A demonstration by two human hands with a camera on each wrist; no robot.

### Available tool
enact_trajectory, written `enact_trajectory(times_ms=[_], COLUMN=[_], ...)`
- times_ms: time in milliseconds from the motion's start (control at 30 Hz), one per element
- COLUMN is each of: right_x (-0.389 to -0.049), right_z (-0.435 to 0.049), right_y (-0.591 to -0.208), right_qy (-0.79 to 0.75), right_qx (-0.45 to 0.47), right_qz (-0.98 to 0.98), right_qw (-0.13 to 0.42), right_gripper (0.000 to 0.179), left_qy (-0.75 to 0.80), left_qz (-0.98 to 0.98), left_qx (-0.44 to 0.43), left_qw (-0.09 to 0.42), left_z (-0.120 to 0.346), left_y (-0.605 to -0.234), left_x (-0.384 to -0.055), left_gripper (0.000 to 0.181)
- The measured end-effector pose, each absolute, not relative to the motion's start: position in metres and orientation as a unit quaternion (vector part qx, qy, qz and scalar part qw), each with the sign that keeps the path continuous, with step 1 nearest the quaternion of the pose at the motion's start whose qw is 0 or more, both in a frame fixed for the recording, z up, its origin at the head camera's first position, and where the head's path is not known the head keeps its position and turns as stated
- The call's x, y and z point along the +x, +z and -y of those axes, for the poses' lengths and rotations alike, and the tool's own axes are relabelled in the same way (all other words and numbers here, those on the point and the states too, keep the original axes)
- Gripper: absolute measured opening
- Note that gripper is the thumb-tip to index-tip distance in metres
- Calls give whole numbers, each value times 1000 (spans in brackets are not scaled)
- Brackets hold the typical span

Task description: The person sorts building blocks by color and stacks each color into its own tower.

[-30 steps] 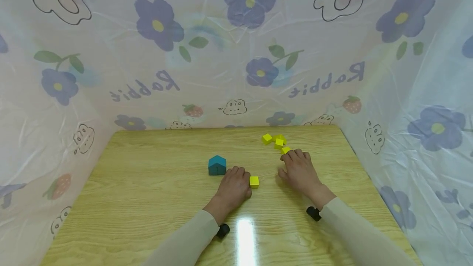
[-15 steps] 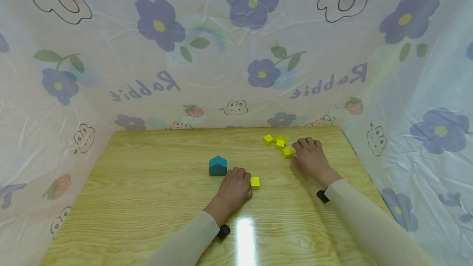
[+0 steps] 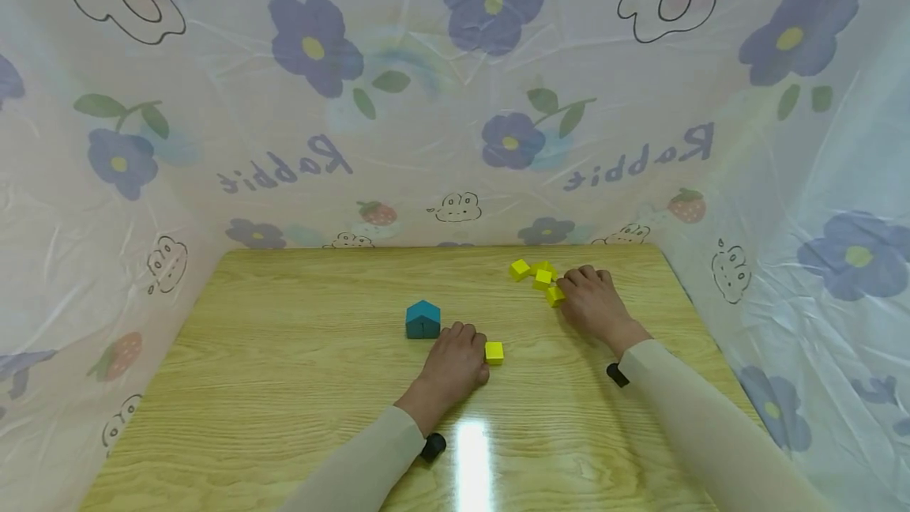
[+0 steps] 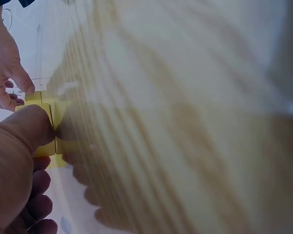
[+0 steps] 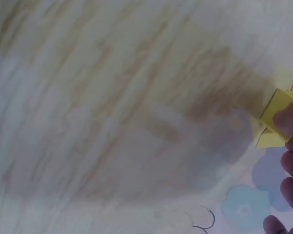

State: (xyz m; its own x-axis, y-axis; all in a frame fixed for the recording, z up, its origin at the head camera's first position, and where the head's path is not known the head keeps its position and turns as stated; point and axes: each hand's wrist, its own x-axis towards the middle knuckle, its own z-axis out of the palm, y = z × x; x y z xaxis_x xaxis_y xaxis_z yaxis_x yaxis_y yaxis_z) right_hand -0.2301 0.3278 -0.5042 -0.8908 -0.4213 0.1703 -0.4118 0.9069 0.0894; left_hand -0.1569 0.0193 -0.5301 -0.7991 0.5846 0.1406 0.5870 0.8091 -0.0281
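Observation:
In the head view, my left hand (image 3: 453, 362) rests low over the table and pinches a yellow cube (image 3: 494, 352) at its right side. The left wrist view shows the thumb pressed on this yellow cube (image 4: 45, 141), fingers curled behind it. Farther right, my right hand (image 3: 596, 305) has thumb and forefinger at the nearest yellow cube (image 3: 554, 297) of a small group. Seen from the right wrist, the thumb lies on a yellow cube (image 5: 278, 109) and the other fingers are curled. Just left of my left hand stands a teal house-shaped block piece (image 3: 423, 321).
Beyond the right hand's cube lie more yellow pieces: a cube (image 3: 543, 280), another cube (image 3: 520, 269) and a partly hidden piece (image 3: 546, 267). They sit on a wooden table (image 3: 298, 385). A patterned cloth (image 3: 398, 141) hangs around its back and sides.
My right hand first moved right and back, uncovering the nearest cube of the group, then came back left onto that cube. The left hand keeps its place with its cube.

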Motion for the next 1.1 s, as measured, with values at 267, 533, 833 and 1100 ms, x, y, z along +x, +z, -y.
enact_trajectory(times_ms=[267, 533, 833, 1100], right_x=[-224, -219, -213, -201], right_z=[-329, -328, -325, -311], right_y=[-505, -504, -503, -500], right_qy=[-27, -26, -81, -66], right_qx=[213, 232, 295, 311], right_qz=[971, 962, 932, 929], right_qw=[108, 139, 194, 192], right_gripper=[33, 37, 45, 47], left_qy=[-13, -13, -16, -18], left_qz=[950, 951, 951, 952], left_qx=[-304, -304, -304, -299], left_qw=[66, 59, 61, 57], left_z=[-20, -19, -20, -20], left_y=[-530, -530, -528, -527], left_x=[-156, -157, -157, -156], left_gripper=[34, 33, 31, 32])
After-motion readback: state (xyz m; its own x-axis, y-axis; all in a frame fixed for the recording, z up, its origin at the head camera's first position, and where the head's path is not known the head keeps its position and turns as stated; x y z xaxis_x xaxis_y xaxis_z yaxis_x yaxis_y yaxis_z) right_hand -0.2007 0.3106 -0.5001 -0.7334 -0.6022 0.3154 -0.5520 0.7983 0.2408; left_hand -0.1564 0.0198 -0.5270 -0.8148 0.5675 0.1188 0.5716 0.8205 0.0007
